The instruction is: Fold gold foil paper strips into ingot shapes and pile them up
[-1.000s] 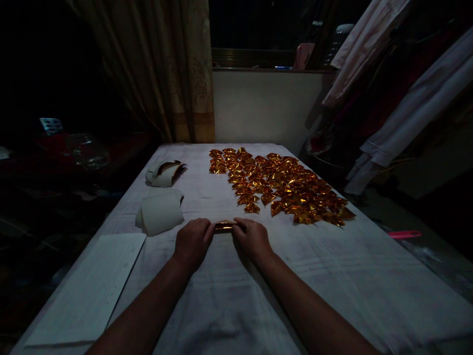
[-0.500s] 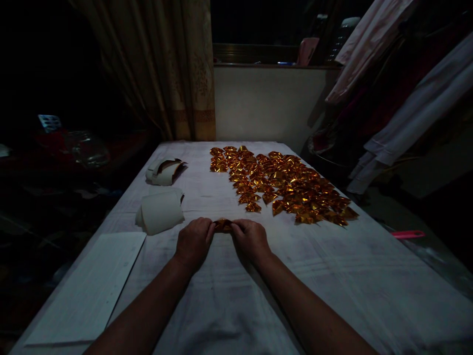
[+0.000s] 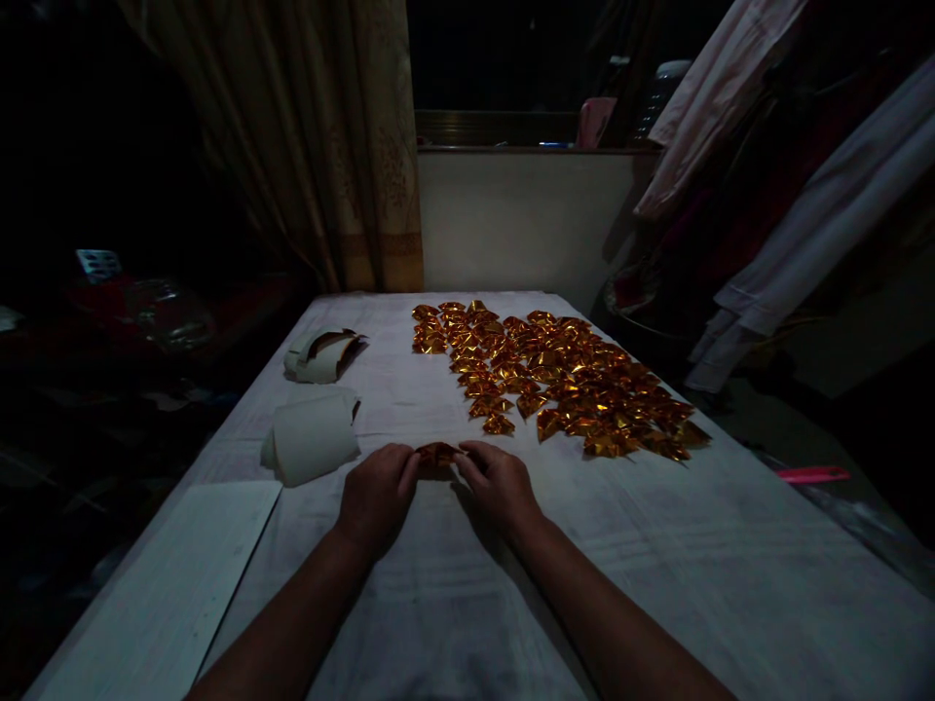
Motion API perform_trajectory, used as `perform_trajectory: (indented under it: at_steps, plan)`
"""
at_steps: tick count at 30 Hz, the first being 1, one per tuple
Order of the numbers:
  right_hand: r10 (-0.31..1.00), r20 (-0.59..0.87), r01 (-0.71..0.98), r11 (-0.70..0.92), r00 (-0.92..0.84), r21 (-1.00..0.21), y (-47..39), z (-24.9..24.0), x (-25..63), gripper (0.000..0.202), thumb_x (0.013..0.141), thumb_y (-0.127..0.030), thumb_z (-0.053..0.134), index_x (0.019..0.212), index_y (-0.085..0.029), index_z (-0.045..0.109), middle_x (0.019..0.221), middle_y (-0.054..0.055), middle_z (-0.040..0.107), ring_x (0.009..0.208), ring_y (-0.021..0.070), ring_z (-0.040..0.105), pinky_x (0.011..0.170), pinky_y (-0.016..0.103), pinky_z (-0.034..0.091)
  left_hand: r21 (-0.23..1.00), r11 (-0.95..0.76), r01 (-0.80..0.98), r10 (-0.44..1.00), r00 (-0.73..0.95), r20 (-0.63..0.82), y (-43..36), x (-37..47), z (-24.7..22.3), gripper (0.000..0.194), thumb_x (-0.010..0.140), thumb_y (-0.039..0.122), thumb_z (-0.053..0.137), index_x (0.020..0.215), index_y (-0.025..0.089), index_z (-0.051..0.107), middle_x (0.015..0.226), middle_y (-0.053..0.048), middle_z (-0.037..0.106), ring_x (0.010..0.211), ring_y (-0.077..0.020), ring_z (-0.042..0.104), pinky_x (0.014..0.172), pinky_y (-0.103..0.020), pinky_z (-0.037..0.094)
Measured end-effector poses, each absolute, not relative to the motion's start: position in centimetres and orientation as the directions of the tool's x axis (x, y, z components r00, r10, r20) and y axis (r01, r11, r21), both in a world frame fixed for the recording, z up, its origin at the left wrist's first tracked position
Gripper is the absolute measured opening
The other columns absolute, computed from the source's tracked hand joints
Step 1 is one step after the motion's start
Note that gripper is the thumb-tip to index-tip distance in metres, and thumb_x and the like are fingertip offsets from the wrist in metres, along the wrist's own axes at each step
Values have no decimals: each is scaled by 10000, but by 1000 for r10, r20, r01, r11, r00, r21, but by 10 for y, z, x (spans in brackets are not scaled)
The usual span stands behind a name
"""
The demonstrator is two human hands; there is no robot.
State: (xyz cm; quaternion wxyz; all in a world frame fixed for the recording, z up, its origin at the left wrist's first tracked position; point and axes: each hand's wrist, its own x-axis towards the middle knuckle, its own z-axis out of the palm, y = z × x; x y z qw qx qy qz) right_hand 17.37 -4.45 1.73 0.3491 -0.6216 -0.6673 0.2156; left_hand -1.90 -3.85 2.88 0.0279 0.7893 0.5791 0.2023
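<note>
Between my hands is a folded gold foil paper piece [image 3: 436,458], held low over the cloth-covered table [image 3: 453,604]. My left hand [image 3: 378,490] pinches its left end between thumb and fingers. My right hand [image 3: 498,484] pinches the right end, thumb toward me. Beyond my hands and to the right lie many folded gold foil paper pieces [image 3: 577,380], shiny and boat-shaped, in a crowded spread. The nearest loose one [image 3: 498,424] sits just past my right hand.
Left of my hands are a curled pale paper stack [image 3: 314,438] and another curled stack [image 3: 321,355] behind it. A flat white board [image 3: 168,584] lies at the near left. A curtain [image 3: 351,146] hangs behind the table; clothes [image 3: 796,234] hang at the right.
The view has tilted up slightly, so everything sits lower in the picture. The foil piece looks a little more spread between my hands, with my right fingers slightly looser.
</note>
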Motion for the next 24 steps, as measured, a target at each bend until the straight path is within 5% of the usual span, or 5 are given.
perform_trajectory:
  at_steps: [5,12,24]
  plan:
    - [981,192,648,141,8,-749,-40,15,184,297,902,-429,568,771,-213,724,695,18,719,631,151,639,606,232,425,169,-107,980,984,80,162,-5,-22,58,315,996,367,426,893,216,682,930,-45,734,820,-195,670,685,-287,412]
    - [962,257,554,165,93,-816,-34,6,186,463,931,-485,440,638,-194,651,578,16,635,551,136,557,566,230,399,85,-42,995,987,28,159,89,-5,94,375,985,428,413,992,214,722,1034,-110,745,945,-271,682,725,-325,443]
    - [968,238,542,157,82,-826,-36,10,181,431,928,-409,455,567,-203,570,524,-17,534,504,113,478,536,230,327,56,60,997,992,-66,110,173,18,64,396,958,422,429,1083,208,738,1081,-152,746,1013,-295,682,773,-345,483]
